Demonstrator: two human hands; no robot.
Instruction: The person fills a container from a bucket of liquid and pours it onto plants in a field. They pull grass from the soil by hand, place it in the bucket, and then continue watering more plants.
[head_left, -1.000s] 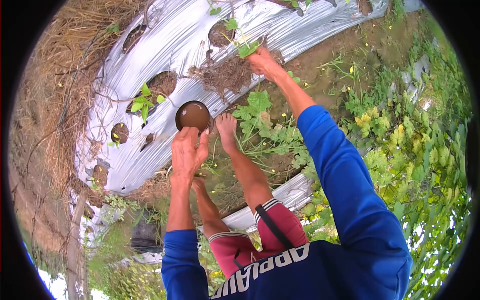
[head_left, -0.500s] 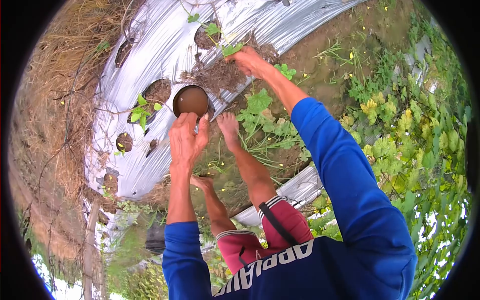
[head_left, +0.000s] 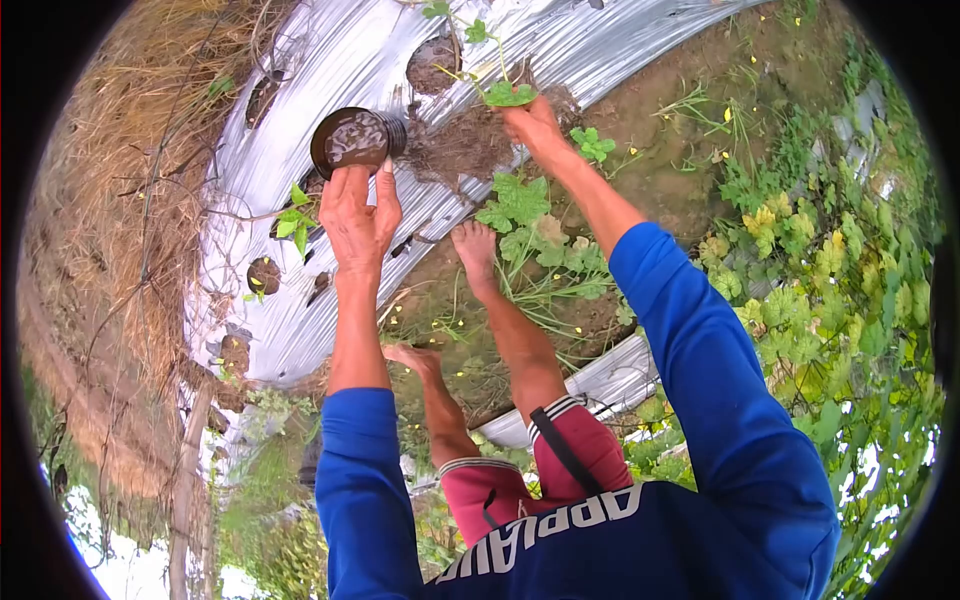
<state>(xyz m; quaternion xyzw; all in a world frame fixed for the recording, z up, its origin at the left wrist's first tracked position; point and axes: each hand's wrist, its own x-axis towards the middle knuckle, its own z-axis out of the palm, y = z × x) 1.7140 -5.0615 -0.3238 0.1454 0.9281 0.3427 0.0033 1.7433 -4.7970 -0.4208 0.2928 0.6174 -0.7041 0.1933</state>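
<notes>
My left hand [head_left: 358,215] grips the near rim of a dark ribbed can [head_left: 395,135], its fingers over the edge and its thumb along the side. Muddy brown water [head_left: 355,140] fills the can, its surface rippled with pale reflections. The can is tilted above the silver plastic sheet [head_left: 300,120]. Over to the right, my right hand [head_left: 537,132] is closed at a green vine leaf [head_left: 509,95], its fingertips partly hidden. The vine runs up past a round planting hole [head_left: 433,66] with soil in it.
Loose soil [head_left: 460,145] lies on the sheet between my hands. A small leafy plant [head_left: 296,220] grows from another hole below the can. My bare foot [head_left: 474,250] stands beside broad leaves [head_left: 520,200]. Dry straw [head_left: 170,90] borders the left; dense foliage [head_left: 830,270] fills the right.
My left hand has moved the can up and to the left, and the can is now more tilted with its water disturbed. My right hand stays at the vine while the view shifts slightly.
</notes>
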